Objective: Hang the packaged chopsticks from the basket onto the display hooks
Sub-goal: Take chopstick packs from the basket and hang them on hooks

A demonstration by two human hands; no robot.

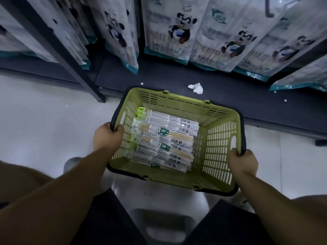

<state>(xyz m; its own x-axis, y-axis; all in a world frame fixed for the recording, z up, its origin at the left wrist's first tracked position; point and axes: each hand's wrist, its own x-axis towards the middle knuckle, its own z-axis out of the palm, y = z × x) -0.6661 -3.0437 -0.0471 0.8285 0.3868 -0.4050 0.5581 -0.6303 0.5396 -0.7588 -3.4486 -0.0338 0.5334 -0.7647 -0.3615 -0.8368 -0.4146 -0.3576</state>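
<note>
Obs: chopstick packs [164, 138] lie flat and overlapping in the bottom of the basket [219, 144], between both hands and below them. L hand [106, 137] curls round the left rim, R hand [243, 161] round the right rim, so neither is free to pick. Can't tell if the basket rests on the floor [44, 121].

Risks:
- Letting go one side w/o support → basket tips, slick packs slide.
- Pulling one pack may drag its neighbours.
- Beyond the hands, panda bags [178, 29] hang crowded and the hooks aren't in view → a reach could knock the bags.

Tissue wad [196, 88] lies on the shelf base [159, 78].
</note>
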